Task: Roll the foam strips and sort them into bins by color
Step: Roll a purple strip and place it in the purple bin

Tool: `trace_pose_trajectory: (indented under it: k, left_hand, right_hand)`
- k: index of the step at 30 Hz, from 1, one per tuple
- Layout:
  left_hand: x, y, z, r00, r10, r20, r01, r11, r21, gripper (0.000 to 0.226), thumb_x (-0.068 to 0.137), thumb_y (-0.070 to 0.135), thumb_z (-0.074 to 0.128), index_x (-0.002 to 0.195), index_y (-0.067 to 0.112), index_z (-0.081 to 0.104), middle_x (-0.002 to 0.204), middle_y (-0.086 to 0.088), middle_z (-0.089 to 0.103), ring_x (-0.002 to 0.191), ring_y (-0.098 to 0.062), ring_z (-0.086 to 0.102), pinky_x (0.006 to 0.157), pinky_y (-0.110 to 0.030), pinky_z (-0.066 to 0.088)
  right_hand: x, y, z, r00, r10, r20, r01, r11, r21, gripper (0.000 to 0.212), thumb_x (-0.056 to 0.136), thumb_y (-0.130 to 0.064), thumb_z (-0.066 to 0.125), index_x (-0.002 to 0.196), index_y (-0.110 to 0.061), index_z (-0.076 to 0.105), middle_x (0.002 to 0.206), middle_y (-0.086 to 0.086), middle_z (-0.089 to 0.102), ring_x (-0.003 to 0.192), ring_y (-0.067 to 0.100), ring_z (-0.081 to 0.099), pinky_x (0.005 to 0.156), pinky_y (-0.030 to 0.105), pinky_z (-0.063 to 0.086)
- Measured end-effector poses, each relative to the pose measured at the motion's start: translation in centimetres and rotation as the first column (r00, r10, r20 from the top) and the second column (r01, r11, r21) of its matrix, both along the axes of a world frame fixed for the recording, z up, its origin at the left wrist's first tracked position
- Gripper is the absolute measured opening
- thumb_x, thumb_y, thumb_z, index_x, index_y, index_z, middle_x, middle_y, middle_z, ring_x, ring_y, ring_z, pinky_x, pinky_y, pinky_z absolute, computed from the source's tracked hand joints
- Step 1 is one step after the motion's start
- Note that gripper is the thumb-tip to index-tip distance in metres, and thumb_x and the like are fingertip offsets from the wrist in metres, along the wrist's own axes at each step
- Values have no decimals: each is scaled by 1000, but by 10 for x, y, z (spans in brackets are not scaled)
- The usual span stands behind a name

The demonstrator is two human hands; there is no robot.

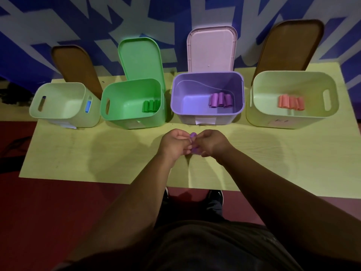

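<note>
A purple foam strip [193, 142] is pinched between both hands over the middle of the yellow table [97, 153]. My left hand [174, 142] and my right hand [212, 142] curl their fingers round it, and most of the strip is hidden by them. Four bins stand in a row behind. The left pale bin [60, 89] holds a blue roll [88, 106]. Green rolls [151, 106] lie in the green bin [117, 114]. The purple bin [181, 112] holds purple rolls [221, 100]. Orange rolls [291, 102] lie in the right pale bin [259, 114].
Behind each bin its lid leans against the blue and white wall: brown [76, 67], green [140, 59], pink [212, 49] and brown [289, 47]. The table's front edge runs just below my forearms, with red floor and my shoes [214, 196] beneath.
</note>
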State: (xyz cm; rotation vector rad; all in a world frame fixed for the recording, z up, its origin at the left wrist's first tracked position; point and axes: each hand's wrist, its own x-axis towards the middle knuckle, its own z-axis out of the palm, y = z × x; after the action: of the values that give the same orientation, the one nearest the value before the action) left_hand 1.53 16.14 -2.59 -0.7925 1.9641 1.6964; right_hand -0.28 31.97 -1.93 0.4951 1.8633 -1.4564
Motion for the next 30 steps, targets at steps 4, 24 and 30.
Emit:
trace_pose_trajectory:
  k: [4, 24, 30]
  left_hand:
    - [-3, -4, 16, 998, 46, -51, -46, 999, 0, 17, 93, 0, 81, 101, 8, 68, 74, -8, 78, 59, -20, 68, 61, -32, 61]
    - [-7, -52, 100, 956, 87, -279, -104, 994, -45, 13, 95, -1, 79, 101, 8, 71, 91, -12, 81, 65, -15, 75, 59, -23, 60]
    - [-1, -65, 117, 945, 111, -308, -112, 994, 16, 15, 96, -1, 78, 109, 3, 71, 99, -15, 81, 73, -16, 77, 67, -26, 62]
  right_hand:
    - [-5, 1, 14, 991, 74, -115, -74, 997, 6, 10, 90, -15, 77, 100, -12, 79, 100, 21, 78, 79, 32, 72, 67, 36, 54]
    - [-13, -33, 79, 980, -17, -199, -60, 924, -377, 19, 97, 2, 72, 114, 10, 72, 100, 30, 75, 91, 31, 75, 81, 31, 66]
    - [-10, -45, 90, 986, -61, -158, -19, 888, -459, 20, 100, -1, 70, 119, 5, 71, 105, 26, 78, 94, 28, 79, 82, 29, 65]
